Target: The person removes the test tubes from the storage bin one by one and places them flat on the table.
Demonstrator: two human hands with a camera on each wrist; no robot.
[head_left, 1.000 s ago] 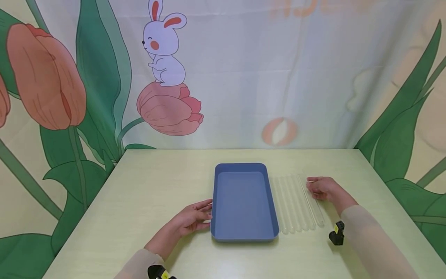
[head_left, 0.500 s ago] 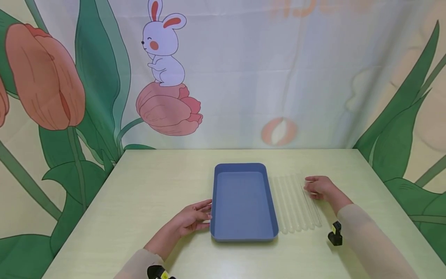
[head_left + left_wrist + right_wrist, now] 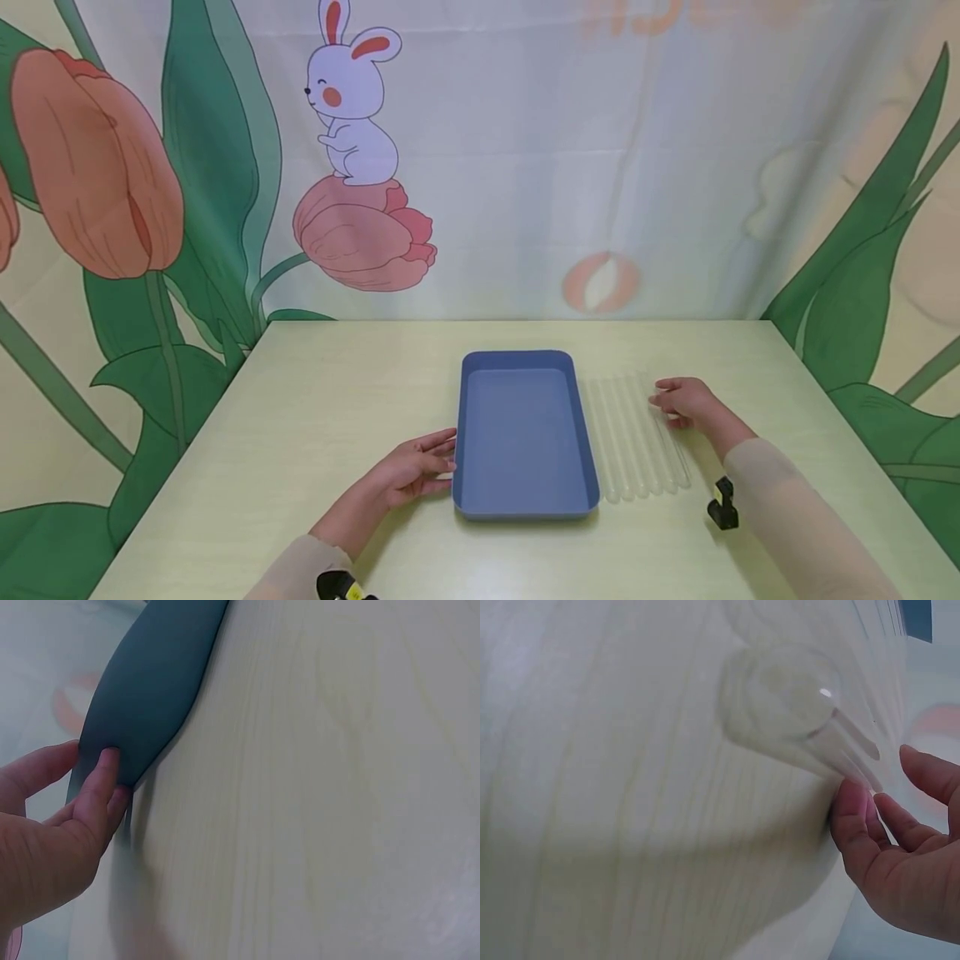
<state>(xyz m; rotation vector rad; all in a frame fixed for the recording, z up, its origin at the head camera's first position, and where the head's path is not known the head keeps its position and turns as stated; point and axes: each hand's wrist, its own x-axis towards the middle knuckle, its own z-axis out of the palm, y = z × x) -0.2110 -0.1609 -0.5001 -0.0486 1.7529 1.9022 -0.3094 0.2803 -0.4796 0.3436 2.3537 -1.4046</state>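
A blue rectangular tray (image 3: 525, 442) lies flat on the table. My left hand (image 3: 408, 473) is at its left side, fingertips against the outer wall; in the left wrist view the fingers (image 3: 97, 791) overlap the tray's side (image 3: 150, 682). Several clear test tubes (image 3: 628, 442) lie side by side along the tray's right, round ends toward me. At the rightmost test tube (image 3: 678, 462), my right hand (image 3: 692, 402) touches its side near the far end. The right wrist view shows that tube's round end (image 3: 795, 686) close up, with fingertips (image 3: 851, 801) beside its length.
The pale wood-grain table (image 3: 352, 375) bears the tray and tubes. Behind it hangs a cloth backdrop (image 3: 510, 167) printed with tulips and a rabbit. A small black camera (image 3: 723, 504) is by the right sleeve, another (image 3: 341, 583) by the left.
My right hand has shifted slightly left, and the rightmost test tube has moved left with it, closer to the others. The left hand and the tray stay in place.
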